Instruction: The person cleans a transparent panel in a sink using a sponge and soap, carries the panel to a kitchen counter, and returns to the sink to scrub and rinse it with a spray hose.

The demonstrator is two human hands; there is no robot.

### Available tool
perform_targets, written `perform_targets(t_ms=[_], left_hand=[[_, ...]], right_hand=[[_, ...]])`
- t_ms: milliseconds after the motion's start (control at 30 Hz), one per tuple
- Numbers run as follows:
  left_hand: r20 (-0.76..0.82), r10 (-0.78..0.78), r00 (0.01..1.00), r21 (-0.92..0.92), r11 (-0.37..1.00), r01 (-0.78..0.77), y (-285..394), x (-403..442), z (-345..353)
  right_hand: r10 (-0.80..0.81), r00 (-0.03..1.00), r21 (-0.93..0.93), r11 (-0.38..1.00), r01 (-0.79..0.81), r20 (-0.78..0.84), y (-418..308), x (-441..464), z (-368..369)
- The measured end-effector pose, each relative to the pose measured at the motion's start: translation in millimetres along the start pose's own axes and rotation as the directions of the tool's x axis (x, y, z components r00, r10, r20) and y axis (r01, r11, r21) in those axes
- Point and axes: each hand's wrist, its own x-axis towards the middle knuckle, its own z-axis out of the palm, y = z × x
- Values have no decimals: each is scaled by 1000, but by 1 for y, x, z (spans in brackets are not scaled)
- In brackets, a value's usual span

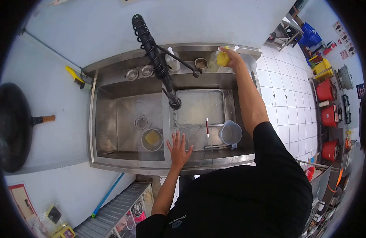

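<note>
My right hand (231,57) reaches to the back ledge of the sink, its fingers closed round a yellow sponge (222,59). Beside it, a pale container (214,66) and a round bowl (248,62) stand on that ledge. My left hand (177,152) is spread open over the near edge of the right basin, close to the divider, holding nothing. In the right basin lie a rectangular metal tray (202,105), a clear plastic jug (231,133) and a thin red-and-white stick (207,127). A bowl (148,148) with a yellow piece (152,137) in it sits in the left basin.
A black spring faucet (155,59) rises over the divider. A white bottle (173,60), a small bowl (201,63) and metal drain cups (132,74) line the ledge. A wok (12,127) and a yellow brush (75,77) hang on the left wall.
</note>
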Motion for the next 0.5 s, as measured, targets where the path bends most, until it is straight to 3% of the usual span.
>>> perform_targets(t_ms=[100,233,267,333,367,400,433,467,500], left_hand=[[21,-5,1000,-28,1000,6,0,-6,-4],[32,-17,999,-31,999,18,-5,0,-6],[33,-27,999,-28,999,28,-8,-3,-7],[23,-121,992,20,993,120,-22,-7,-12],[10,-162,987,45,986,161,-31,-9,-14],[-27,-236,971,77,968,237,-40,-14,-19],[-68,-306,950,107,944,312,-52,-18,-25],[-111,-373,921,131,914,385,-63,-22,-30],[-167,-441,882,161,870,466,-74,-28,-34]], right_hand=[[-86,987,221,974,53,139,17,-34,-8],[-193,976,504,855,119,97,56,-78,-14],[-324,918,467,864,190,226,76,-83,-21],[-261,907,374,919,129,331,127,-102,-24],[-180,970,318,941,120,166,157,-127,-7],[-108,986,224,972,78,127,190,-149,8],[-80,993,5,997,80,89,238,-145,14],[-63,997,-217,974,72,48,278,-140,19],[-161,986,-339,926,166,45,296,-158,40]])
